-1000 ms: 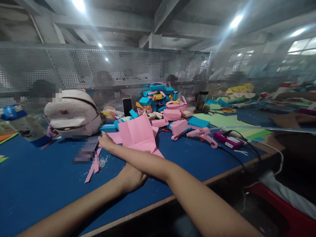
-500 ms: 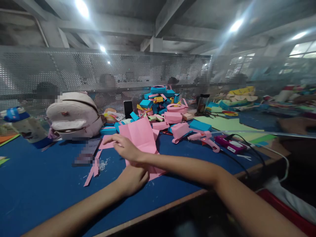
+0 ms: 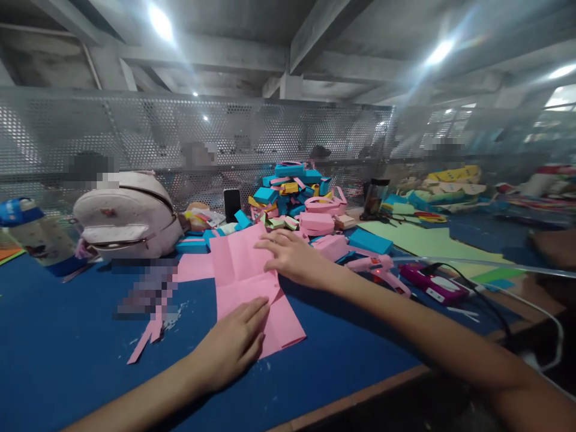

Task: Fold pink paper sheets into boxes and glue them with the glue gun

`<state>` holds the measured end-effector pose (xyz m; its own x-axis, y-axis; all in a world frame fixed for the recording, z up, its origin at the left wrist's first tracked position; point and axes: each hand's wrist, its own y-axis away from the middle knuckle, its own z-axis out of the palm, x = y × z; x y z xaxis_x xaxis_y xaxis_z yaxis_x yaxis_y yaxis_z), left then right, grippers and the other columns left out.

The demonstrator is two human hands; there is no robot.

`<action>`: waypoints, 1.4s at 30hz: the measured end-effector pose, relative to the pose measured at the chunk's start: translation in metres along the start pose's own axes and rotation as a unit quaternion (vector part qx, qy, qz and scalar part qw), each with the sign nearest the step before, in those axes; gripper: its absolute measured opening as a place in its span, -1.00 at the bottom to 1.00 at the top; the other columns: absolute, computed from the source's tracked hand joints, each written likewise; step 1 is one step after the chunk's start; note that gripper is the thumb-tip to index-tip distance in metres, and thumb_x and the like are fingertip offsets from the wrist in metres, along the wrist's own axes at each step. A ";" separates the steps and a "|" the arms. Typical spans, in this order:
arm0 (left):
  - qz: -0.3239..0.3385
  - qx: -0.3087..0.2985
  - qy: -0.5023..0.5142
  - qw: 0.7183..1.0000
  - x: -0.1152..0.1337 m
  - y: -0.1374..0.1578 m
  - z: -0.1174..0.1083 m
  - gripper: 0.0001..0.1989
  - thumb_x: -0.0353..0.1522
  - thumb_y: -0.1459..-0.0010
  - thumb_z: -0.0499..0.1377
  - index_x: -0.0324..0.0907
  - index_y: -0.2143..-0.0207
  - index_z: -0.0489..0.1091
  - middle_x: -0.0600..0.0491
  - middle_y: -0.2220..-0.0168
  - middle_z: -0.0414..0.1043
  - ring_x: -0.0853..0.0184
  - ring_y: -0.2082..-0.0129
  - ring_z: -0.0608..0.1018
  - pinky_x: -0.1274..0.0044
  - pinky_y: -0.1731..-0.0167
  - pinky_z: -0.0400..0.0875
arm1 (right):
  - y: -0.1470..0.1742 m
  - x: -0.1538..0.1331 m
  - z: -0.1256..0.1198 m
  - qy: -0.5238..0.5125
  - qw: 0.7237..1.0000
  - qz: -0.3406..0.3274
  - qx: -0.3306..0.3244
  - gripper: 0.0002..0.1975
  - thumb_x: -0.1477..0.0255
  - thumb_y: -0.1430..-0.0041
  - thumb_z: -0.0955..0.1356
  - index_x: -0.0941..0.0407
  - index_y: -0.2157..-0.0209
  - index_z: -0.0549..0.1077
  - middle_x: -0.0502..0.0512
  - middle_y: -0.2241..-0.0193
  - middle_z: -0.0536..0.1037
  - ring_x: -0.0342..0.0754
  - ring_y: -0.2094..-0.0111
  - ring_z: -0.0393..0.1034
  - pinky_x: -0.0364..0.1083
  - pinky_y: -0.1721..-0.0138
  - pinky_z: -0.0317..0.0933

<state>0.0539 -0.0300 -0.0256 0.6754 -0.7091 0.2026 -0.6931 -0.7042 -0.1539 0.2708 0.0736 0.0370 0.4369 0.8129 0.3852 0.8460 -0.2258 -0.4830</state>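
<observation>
A creased sheet of pink paper [image 3: 240, 264] lies unfolded on the blue table, its upper part standing up a little. My left hand [image 3: 236, 342] lies flat on the sheet's lower half, fingers stretched out and close together. Over the sheet's upper right edge reaches my right hand [image 3: 294, 258], its fingers extended and slightly apart; whether its fingertips press the paper is hard to tell. Another pink piece [image 3: 195, 268] lies to the left of the sheet, with narrow pink strips [image 3: 148, 339] in front of it.
Behind the sheet rises a pile of blue, pink and yellow paper boxes [image 3: 290, 186]. To the right lie a pink glue gun [image 3: 375, 268], a purple power strip [image 3: 434, 285] with cables and green paper sheets [image 3: 418, 240]. A white backpack [image 3: 126, 216] and a bottle [image 3: 42, 237] stand left.
My right hand has uncrossed from over my left and moved right, to the paper's upper right edge. My left hand stays on the lower part. The view has shifted slightly.
</observation>
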 end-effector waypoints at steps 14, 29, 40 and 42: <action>-0.203 0.234 0.022 0.951 -0.049 0.006 -0.032 -0.72 -0.25 -0.18 0.09 -0.15 0.08 0.30 -0.04 0.14 0.41 0.15 0.14 0.48 0.33 0.11 0.36 | 0.036 -0.019 0.030 0.055 0.991 -0.120 -0.033 -0.77 0.58 -0.22 0.30 0.13 0.49 0.49 0.02 0.41 0.50 -0.07 0.21 0.34 0.04 -0.24 -0.07; -0.278 0.196 0.147 0.929 -0.073 -0.011 -0.022 -0.72 -0.20 0.05 0.24 -0.14 0.34 0.27 0.14 0.42 0.38 0.31 0.44 0.45 0.51 0.42 0.31 | 0.047 -0.029 0.019 0.049 0.993 -0.095 -0.045 -0.78 0.59 -0.23 0.29 0.13 0.47 0.47 0.04 0.43 0.50 -0.06 0.25 0.34 0.00 -0.15 0.05; -0.260 0.233 0.350 0.869 -0.054 -0.020 -0.019 -0.24 -0.25 0.08 0.32 -0.17 -0.13 0.05 -0.10 0.07 0.45 0.13 0.10 0.56 0.31 0.15 0.48 | 0.045 -0.031 0.020 0.044 0.993 -0.103 -0.037 -0.78 0.60 -0.24 0.27 0.14 0.47 0.45 0.04 0.44 0.48 -0.06 0.28 0.32 0.00 -0.13 0.05; -0.251 0.249 0.383 0.853 -0.050 -0.022 -0.019 -0.18 -0.26 0.08 0.32 -0.18 -0.18 0.00 -0.10 0.10 0.48 0.13 0.13 0.57 0.30 0.15 0.49 | 0.044 -0.031 0.021 0.042 0.993 -0.107 -0.023 -0.78 0.59 -0.25 0.26 0.13 0.46 0.44 0.03 0.44 0.47 -0.06 0.28 0.31 0.01 -0.12 0.04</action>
<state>0.0302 0.0215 -0.0142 0.3613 -0.2159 0.9071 -0.0426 -0.9756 -0.2153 0.2879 0.0503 -0.0126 0.2682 0.7982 0.5394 0.9341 -0.0786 -0.3482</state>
